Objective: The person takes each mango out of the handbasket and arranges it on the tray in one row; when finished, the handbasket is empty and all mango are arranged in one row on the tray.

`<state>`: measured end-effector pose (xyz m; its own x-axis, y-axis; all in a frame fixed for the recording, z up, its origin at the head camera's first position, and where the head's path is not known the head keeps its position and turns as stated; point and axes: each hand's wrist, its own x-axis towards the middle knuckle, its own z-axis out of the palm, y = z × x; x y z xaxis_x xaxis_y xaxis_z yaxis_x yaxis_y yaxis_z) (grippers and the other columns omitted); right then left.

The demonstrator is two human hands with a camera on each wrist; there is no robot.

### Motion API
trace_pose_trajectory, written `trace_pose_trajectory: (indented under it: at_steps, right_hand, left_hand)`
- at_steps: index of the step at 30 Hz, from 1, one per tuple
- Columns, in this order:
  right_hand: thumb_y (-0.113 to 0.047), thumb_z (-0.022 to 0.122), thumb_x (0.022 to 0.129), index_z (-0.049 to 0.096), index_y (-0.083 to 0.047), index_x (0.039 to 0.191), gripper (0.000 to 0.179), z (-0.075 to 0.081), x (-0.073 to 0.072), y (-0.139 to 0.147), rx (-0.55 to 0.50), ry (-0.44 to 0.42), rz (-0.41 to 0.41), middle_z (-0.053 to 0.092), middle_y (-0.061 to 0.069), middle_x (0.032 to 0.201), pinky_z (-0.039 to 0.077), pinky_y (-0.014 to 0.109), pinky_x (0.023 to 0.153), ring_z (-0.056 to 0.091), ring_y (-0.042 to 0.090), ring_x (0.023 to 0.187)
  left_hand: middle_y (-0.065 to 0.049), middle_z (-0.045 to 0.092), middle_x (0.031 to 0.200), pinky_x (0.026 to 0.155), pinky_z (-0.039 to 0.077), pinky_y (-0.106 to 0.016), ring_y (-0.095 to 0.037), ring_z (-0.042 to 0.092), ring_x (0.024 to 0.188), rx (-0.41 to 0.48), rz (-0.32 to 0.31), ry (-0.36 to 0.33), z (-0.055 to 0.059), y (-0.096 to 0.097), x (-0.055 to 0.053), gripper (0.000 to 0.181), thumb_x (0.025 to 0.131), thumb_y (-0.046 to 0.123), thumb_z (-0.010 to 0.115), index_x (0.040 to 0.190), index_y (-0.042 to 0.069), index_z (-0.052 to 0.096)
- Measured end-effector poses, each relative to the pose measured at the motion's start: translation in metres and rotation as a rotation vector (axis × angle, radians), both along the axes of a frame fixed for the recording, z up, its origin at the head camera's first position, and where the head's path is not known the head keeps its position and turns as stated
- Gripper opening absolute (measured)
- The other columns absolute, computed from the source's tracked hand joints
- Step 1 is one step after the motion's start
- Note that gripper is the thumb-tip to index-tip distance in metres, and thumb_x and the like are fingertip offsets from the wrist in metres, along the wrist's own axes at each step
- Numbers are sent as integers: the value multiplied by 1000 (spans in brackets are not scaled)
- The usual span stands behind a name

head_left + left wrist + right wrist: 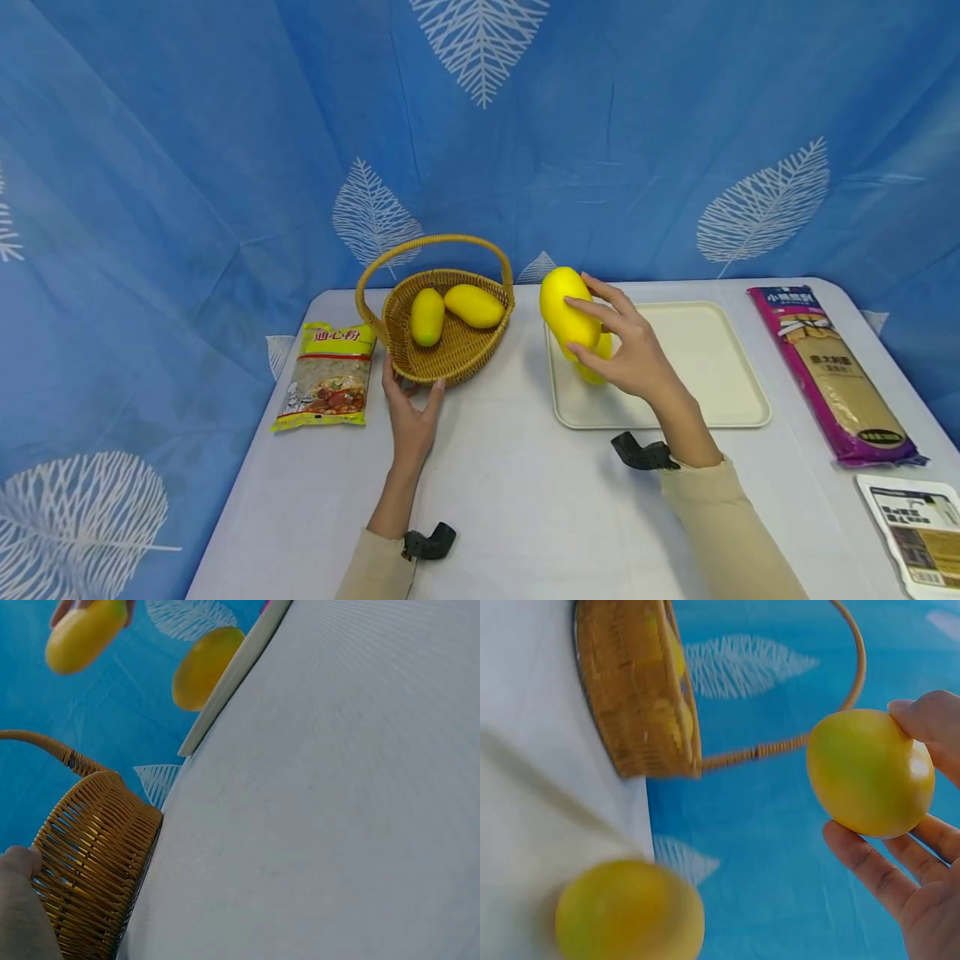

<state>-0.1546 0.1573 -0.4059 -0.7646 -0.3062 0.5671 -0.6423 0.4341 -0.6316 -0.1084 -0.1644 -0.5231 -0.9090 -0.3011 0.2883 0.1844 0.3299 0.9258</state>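
Observation:
My right hand (pixel 633 350) pinches a yellow mango (pixel 566 304) between thumb and fingers, raised above the left end of the cream tray (pixel 705 358). Below it another mango (pixel 630 915) lies on the tray, partly hidden by the held fruit in the head view. Two more mangoes, one upright (pixel 427 317) and one slanted (pixel 474 306), lie in the brown wicker basket (pixel 450 362) with its tall handle. At the basket's near-left side, my left hand (pixel 411 421) holds the wall; its thumb (pixel 22 861) shows against the weave, and some fingertips are hidden.
A yellow bag of pasta (pixel 330 379) lies left of the basket. Right of the tray lie a purple pack of noodles (pixel 840 375) and a white pouch (pixel 918 529). A blue leaf-patterned cloth (pixel 600 125) hangs behind the white table (pixel 517 500).

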Motion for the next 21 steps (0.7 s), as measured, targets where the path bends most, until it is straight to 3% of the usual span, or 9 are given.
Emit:
trace_pose_trajectory:
  at_steps: [4, 13, 21]
  right_hand:
    - [5, 82, 73, 63, -5, 130, 61, -6, 1, 20, -28, -43, -53, 40, 14, 153, 42, 3, 84, 47, 37, 132]
    - [4, 78, 78, 59, -7, 134, 61, -31, -2, 58, -4, -114, -181, 40, 14, 152, 41, 1, 78, 49, 40, 127]
    - [0, 74, 83, 55, -4, 137, 58, -48, -2, 73, 30, -220, -214, 37, 25, 150, 41, -1, 73, 46, 49, 126]
  left_hand:
    - [-10, 14, 162, 104, 36, -48, -30, 28, 143, -5, 4, 6, 1, 1, 0, 90, 93, 20, 68, 158, 15, 6]
    - [-7, 14, 162, 106, 35, -47, -27, 28, 143, 3, 3, -18, 2, 0, -2, 89, 93, 22, 68, 158, 19, 7]
    - [-6, 14, 163, 107, 35, -46, -25, 26, 144, 0, 7, -31, 1, 0, -2, 89, 93, 23, 68, 158, 19, 6]
